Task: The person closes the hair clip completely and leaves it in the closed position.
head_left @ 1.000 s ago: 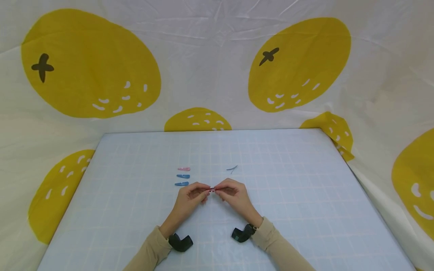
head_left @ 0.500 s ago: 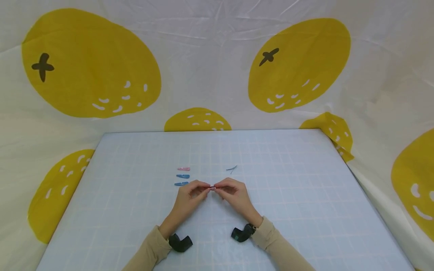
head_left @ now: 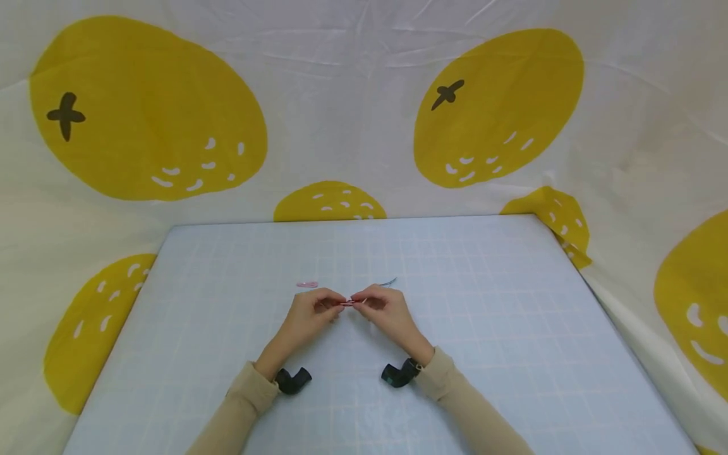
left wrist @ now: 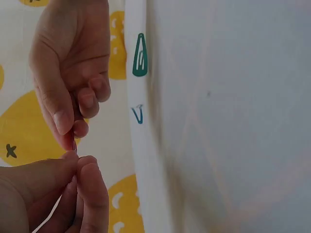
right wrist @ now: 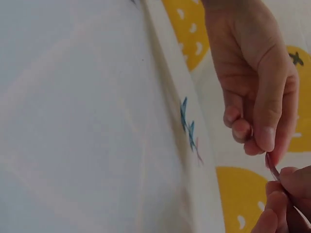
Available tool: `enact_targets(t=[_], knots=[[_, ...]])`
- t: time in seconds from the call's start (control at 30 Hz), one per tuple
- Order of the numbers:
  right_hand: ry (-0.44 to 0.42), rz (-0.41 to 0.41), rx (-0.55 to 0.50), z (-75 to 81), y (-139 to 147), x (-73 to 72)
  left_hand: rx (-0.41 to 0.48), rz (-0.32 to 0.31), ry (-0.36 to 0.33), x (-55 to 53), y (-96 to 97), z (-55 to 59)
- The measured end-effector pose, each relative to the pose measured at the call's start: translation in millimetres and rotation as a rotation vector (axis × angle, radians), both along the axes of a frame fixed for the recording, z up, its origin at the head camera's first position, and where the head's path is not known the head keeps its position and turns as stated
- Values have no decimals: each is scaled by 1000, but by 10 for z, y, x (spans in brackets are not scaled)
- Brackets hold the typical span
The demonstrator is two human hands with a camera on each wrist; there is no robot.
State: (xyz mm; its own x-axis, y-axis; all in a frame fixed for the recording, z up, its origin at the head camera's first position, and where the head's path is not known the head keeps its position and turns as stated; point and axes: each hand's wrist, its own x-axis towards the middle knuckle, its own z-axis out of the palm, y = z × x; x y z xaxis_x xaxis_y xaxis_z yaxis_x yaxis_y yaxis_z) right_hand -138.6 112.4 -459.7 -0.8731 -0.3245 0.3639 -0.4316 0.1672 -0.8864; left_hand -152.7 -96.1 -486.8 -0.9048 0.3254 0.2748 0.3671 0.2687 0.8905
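Observation:
A small dark red hair clip [head_left: 349,303] is stretched between both hands' fingertips, above the sheet. My left hand [head_left: 309,318] pinches its left end and my right hand [head_left: 389,315] its right end. In the right wrist view the clip [right wrist: 273,167] appears edge-on as a thin strip, its ends covered by fingers. A pink hair clip [head_left: 307,284] lies just beyond the left hand. Two blue hair clips [right wrist: 183,114] show in the right wrist view, while the left hand hides them from the head camera. Past the right hand lies a thin blue clip [head_left: 389,282], partly covered.
A pale blue gridded sheet [head_left: 483,303] covers the table. In the left wrist view a green snap clip [left wrist: 140,57] lies on it. Behind the table hangs a white curtain [head_left: 341,95] with yellow fruit prints. Each wrist carries a black camera mount [head_left: 400,373].
Both hands have moved slightly away from the person and to the left with the red clip. They now cover the two blue clips and part of the thin blue one.

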Motion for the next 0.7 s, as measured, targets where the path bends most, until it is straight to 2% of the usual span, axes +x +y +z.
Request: enact_targets(t=[0.03,0.1,0.27,0.4,0.53,0.7], knots=[[8,-12,23,22,-22,-15,-17,-5,-2,-36,-23,24],[29,-39,66,-33,-54,-94,-53,-9,2,-108,-61,60],[56,-85,170,-209,-120,-339,-177,-5,77,-279,-117,136],[50,-85,251,-152,-178,-467,-263,-6,132,-398,-131,197],[48,-75,343,-123,-225,-596,-352,2,173,-515,-129,205],[35,-52,477,-105,-279,-743,-514,57,159,-604,-106,203]])
